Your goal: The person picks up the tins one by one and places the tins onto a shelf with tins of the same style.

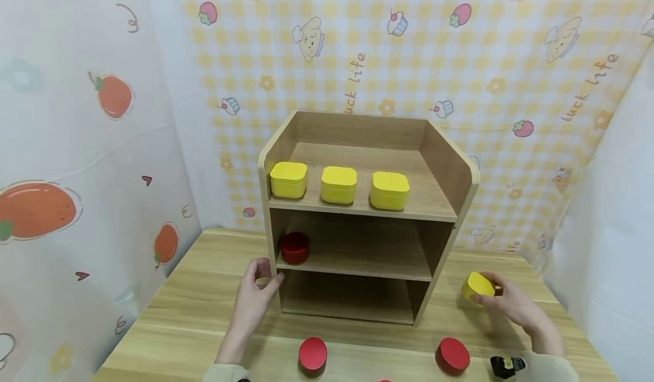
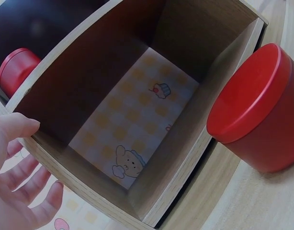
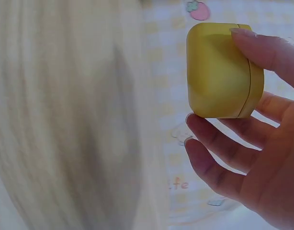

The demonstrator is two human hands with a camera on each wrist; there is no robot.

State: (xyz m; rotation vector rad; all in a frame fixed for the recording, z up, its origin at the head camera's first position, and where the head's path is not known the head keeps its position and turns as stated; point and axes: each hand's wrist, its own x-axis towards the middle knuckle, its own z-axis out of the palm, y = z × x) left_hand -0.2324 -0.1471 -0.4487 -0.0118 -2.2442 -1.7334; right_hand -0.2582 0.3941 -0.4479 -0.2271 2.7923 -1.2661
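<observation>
My left hand (image 1: 258, 288) is at the left side panel of a small wooden shelf (image 1: 352, 271). In the left wrist view its thumb (image 2: 23, 125) lies over the panel's front edge, with the other fingers along the outer side. My right hand (image 1: 513, 302), off to the shelf's right, holds a yellow rounded-square tin (image 3: 219, 72) tilted above the table, between thumb and fingertips. On the top board, three yellow tins (image 1: 288, 180) stand in a row along the front. A red round tin (image 1: 294, 248) sits at the left end of the middle level.
Red round tins (image 1: 313, 355) stand on the wooden table (image 1: 204, 297) before the shelf, one more (image 1: 453, 355) front right and another cut off at the bottom edge. A small black object (image 1: 506, 366) is by the right sleeve. Patterned cloth (image 1: 357, 41) hangs behind.
</observation>
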